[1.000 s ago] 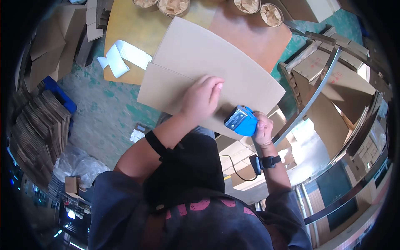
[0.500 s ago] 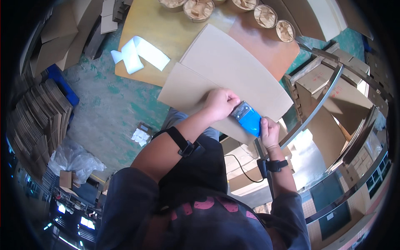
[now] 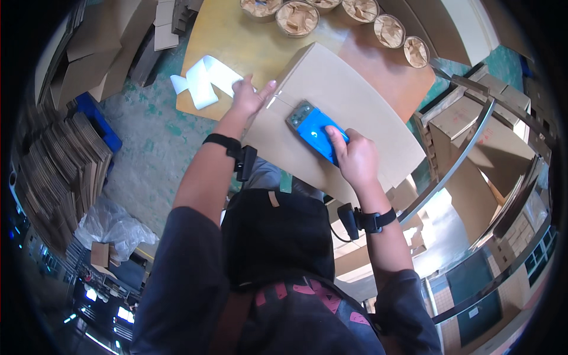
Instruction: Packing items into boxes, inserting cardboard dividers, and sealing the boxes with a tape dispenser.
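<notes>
A brown cardboard carton (image 3: 367,130) lies at an angle in front of me, its far part over the table. My right hand (image 3: 358,158) grips a blue tape dispenser (image 3: 318,135) whose metal end rests on or just above the carton's top, pointing up and left. At the carton's left edge is my left hand (image 3: 249,99), thumb and fingers spread, holding nothing that I can see. A small shiny patch shows on the carton beside the left thumb. A folded white strip (image 3: 203,83) lies on the table just beyond the left hand.
Several round tubs (image 3: 297,19) topped with crumpled brown paper stand along the far side of the yellow table (image 3: 236,35). Flat cardboard stacks (image 3: 71,165) rise on the left, near crumpled clear plastic (image 3: 115,228). A curved metal rail (image 3: 455,157) runs along the right.
My left hand has moved from beside the dispenser to the carton's left edge and spread its fingers. The dispenser has moved up and left across the carton in my right hand.
</notes>
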Demonstrator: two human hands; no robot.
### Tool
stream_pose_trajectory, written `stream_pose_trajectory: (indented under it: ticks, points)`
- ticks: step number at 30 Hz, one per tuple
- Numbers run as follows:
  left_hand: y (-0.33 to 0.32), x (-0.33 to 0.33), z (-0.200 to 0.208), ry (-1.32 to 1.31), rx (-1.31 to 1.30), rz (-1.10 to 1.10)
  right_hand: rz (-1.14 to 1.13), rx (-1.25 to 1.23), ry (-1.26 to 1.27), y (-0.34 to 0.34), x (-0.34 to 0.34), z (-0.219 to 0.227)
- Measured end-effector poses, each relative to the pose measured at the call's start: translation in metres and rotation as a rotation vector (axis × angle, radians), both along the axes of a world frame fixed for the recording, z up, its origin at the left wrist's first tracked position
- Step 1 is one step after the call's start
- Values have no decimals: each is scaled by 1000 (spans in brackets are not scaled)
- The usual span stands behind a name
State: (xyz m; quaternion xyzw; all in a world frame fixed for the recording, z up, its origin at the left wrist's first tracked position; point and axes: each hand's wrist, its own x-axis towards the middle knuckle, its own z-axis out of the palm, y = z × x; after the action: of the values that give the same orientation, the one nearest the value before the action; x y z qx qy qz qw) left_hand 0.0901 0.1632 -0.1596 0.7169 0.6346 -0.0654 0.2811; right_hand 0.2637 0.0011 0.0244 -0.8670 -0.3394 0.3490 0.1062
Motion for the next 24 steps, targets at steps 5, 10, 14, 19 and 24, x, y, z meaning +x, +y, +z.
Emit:
stream_pose_trajectory:
  ticks: [5,10,14,19,24]
  points:
    - [-9,62,84,-229,-259,-140,37,39,802,-25,44,-10]
    - [-17,69,101,-107,-183,-162,-202,-249,939,-118,85,28]
    - [-18,70,92,-94,-160,-183,-449,-573,630,-284,144,68]
    - [-21,77,89,-77,-140,-203,-204,-732,332,-299,156,47]
    - [-20,77,83,-108,-134,-202,78,-772,-54,-248,95,-64]
